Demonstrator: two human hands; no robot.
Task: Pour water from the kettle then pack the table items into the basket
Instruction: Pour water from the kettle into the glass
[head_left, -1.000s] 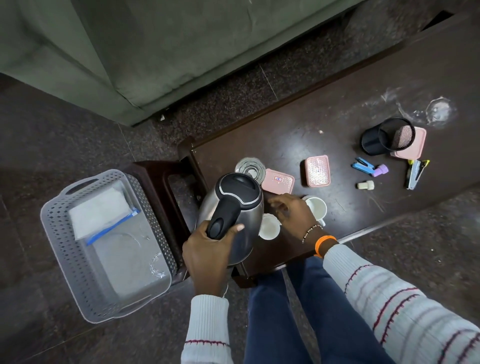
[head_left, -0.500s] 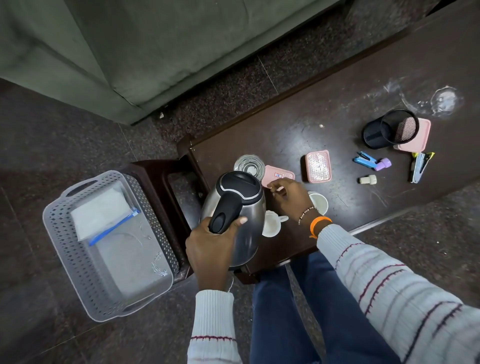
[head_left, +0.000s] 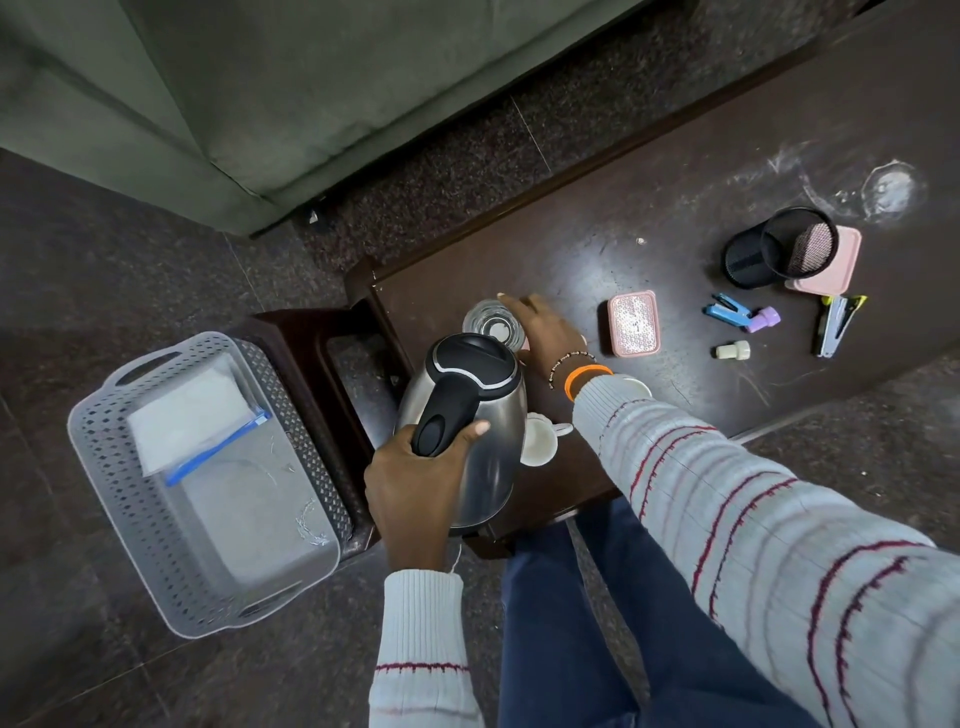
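Note:
My left hand (head_left: 415, 478) grips the black handle of the steel kettle (head_left: 483, 441), which is upright over the near left corner of the dark table (head_left: 571, 244). Just beyond the kettle stands a clear glass (head_left: 488, 325); my right hand (head_left: 543, 332) curls round its right side, one finger at the far rim. A white cup (head_left: 540, 441) sits right of the kettle. A second white cup (head_left: 638, 385) is mostly hidden by my right sleeve. The grey perforated basket (head_left: 145, 545) sits to the left on a low stool and holds a zip bag (head_left: 192, 415).
On the table to the right lie a pink box (head_left: 634, 323), a black mesh holder (head_left: 769, 249) on its side, a pink pad (head_left: 836, 265), a blue stapler (head_left: 727, 310), a purple cap (head_left: 762, 318), a white cap (head_left: 732, 351) and a grey-yellow stapler (head_left: 836, 325). A green sofa (head_left: 260, 104) stands behind.
My right hand has left the white cups and moved away from me to the glass, now covering the pink item beside it. The kettle stays in my left hand, barely moved.

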